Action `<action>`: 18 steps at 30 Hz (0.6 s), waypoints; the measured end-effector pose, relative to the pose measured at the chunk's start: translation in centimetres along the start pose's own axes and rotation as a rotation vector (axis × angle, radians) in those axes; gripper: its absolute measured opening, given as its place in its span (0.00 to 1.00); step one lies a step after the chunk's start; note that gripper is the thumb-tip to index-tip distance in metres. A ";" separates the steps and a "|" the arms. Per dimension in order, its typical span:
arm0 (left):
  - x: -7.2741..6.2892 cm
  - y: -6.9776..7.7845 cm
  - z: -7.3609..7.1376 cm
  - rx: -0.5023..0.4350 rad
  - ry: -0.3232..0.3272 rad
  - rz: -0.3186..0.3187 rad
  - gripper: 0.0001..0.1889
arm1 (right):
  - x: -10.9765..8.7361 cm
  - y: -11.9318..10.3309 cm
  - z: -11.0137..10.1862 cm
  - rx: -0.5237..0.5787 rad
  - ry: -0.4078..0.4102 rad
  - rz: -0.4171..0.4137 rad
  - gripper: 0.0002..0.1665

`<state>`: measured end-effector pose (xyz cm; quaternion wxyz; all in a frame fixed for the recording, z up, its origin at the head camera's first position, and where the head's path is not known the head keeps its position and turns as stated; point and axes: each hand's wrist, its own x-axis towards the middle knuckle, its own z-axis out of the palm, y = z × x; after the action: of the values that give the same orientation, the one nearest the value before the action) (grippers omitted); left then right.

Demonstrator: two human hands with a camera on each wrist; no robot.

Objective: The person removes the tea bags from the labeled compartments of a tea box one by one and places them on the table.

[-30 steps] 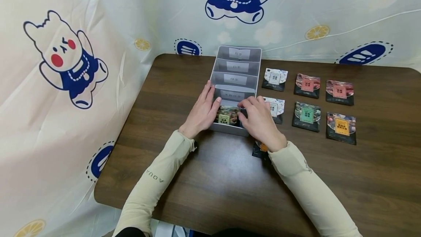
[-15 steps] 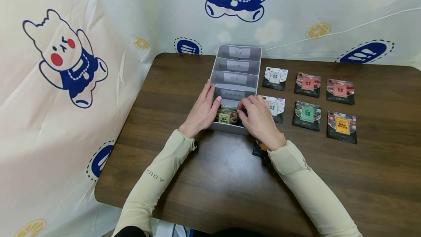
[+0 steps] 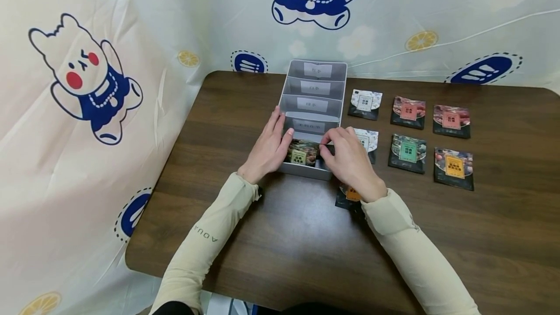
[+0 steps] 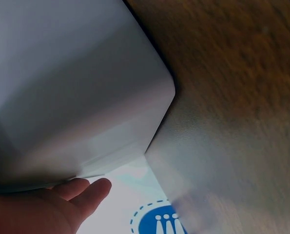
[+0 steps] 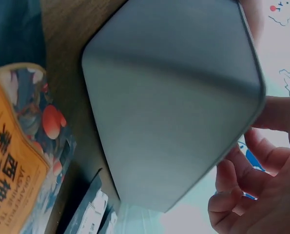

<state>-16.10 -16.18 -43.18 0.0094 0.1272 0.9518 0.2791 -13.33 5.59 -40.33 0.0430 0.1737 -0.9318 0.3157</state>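
In the head view a grey divided box (image 3: 302, 171) stands on the table, with label cards in its compartments. A dark tea sachet with a yellow-green label (image 3: 302, 153) lies in its nearest compartment. My left hand (image 3: 270, 148) rests along the box's left wall, fingers extended. Over the right side of that compartment, my right hand (image 3: 350, 162) pinches the edge of another dark sachet (image 3: 331, 149), mostly hidden by the fingers. Curled right fingers (image 5: 227, 178) show beyond the box rim in the right wrist view, where the pinched sachet is hidden.
Right of the box lie several tea sachets: white ones (image 3: 365, 104), red ones (image 3: 408, 112), a green one (image 3: 407, 153) and an orange one (image 3: 453, 169). Another orange-labelled sachet (image 3: 345, 198) lies partly under my right wrist. A printed curtain (image 3: 385, 8) hangs behind the table (image 3: 271, 242).
My right hand has shifted slightly right, and a light gap now shows beside the yellow-green-labelled sachet. My left hand stays in place.
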 end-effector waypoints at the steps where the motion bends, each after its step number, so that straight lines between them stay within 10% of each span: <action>1: 0.0 0.0 0.0 -0.002 0.002 0.001 0.35 | -0.1 0.0 -0.1 0.012 0.000 0.010 0.04; 18: 0.2 -0.1 0.1 -0.015 0.021 0.015 0.34 | -0.8 0.8 -1.6 0.092 0.178 0.019 0.09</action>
<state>-16.30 -16.19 -43.34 -0.0019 0.1312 0.9487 0.2875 -12.89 7.43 -39.68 0.1147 0.1381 -0.9104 0.3727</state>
